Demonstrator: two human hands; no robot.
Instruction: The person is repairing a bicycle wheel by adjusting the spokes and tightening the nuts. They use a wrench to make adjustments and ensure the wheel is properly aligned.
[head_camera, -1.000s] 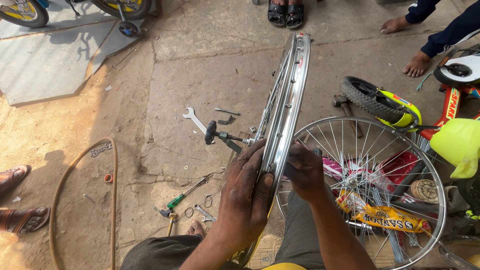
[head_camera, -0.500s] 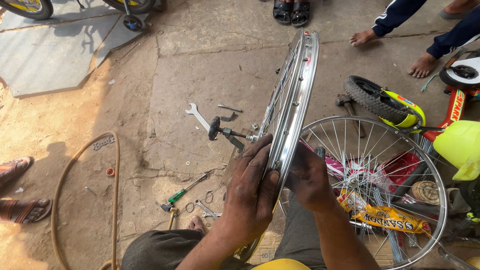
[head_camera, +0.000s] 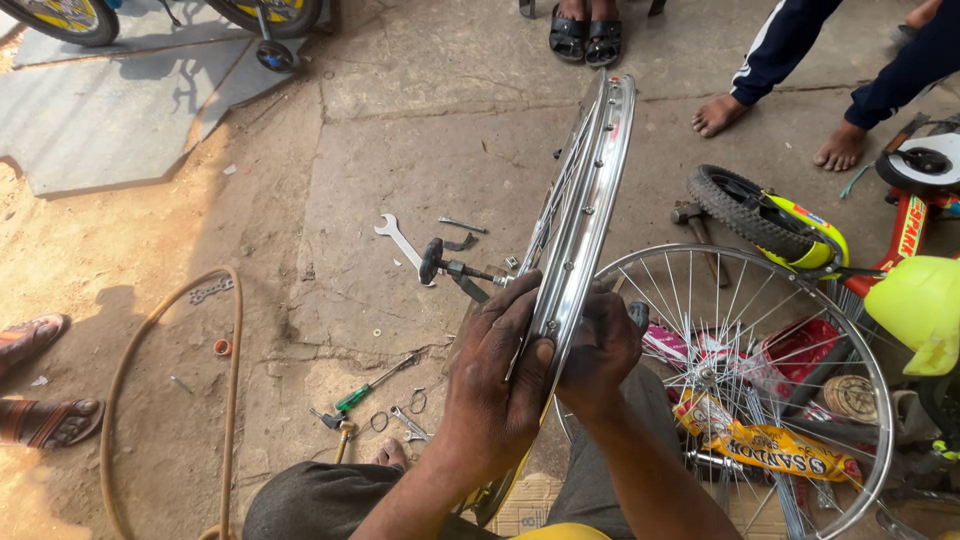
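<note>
A bare chrome bicycle wheel rim (head_camera: 590, 190) with spokes stands on edge in front of me, running from my lap away toward the top of the view. My left hand (head_camera: 495, 380) grips its left side, fingers wrapped over the rim's edge. My right hand (head_camera: 598, 350) clasps the right side, fist closed around the rim; a small dark tool tip shows above its knuckles. The wheel's axle (head_camera: 470, 272) sticks out to the left of the rim.
A second spoked wheel (head_camera: 740, 400) lies flat on the right over a yellow packet and red parts. A spanner (head_camera: 398, 240), a green-handled screwdriver (head_camera: 372, 385), a hose (head_camera: 130, 390) and a small children's bicycle (head_camera: 800, 230) lie around. Other people's feet (head_camera: 585, 35) stand nearby.
The view has shifted slightly, so rim and hands sit a little higher and more to the right in frame. Both hands keep their grip on the rim. The bare feet at top right have stepped.
</note>
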